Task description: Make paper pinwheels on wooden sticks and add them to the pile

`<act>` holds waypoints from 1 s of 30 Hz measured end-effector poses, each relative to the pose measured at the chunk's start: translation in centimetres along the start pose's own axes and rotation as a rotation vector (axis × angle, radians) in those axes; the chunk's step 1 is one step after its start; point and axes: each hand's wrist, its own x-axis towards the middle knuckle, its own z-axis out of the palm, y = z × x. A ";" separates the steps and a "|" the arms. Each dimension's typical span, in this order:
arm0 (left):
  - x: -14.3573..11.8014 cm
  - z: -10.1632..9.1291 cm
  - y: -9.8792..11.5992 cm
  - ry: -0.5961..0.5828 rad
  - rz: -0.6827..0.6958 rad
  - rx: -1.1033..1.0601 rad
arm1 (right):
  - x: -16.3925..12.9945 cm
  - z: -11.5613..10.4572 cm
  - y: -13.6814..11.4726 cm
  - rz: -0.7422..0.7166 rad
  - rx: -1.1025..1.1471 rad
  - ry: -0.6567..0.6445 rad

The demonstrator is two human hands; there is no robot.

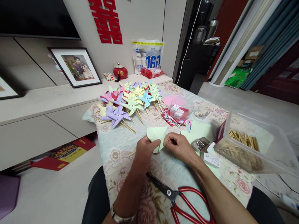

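My left hand (146, 150) pinches a pale green sheet of paper (156, 132), its thumb lying over the front. At the paper's right edge, the fingertips of my right hand (179, 145) are pressed together on a corner. A wooden stick (132, 153) lies on the cloth just left of my left hand. Red-handled scissors (170, 192) rest below, partly covered by my right forearm. Finished paper pinwheels (132, 105) in several colours lie heaped beyond my hands.
On the right stands a clear plastic bin (240, 152) of wooden sticks. Beside it sit a small box of metal pieces (201, 144) and more green paper (207, 129). A bag with red contents (179, 111) lies farther back. The flowered tablecloth (123, 174) covers the table.
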 end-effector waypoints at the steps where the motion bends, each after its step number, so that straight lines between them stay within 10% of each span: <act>1: 0.0 0.0 0.0 -0.001 -0.003 -0.004 | 0.0 0.0 0.1 -0.001 0.002 -0.001; 30: 0.0 0.3 -0.2 -0.015 -0.031 0.010 | -0.1 -0.1 -0.2 0.230 0.326 -0.119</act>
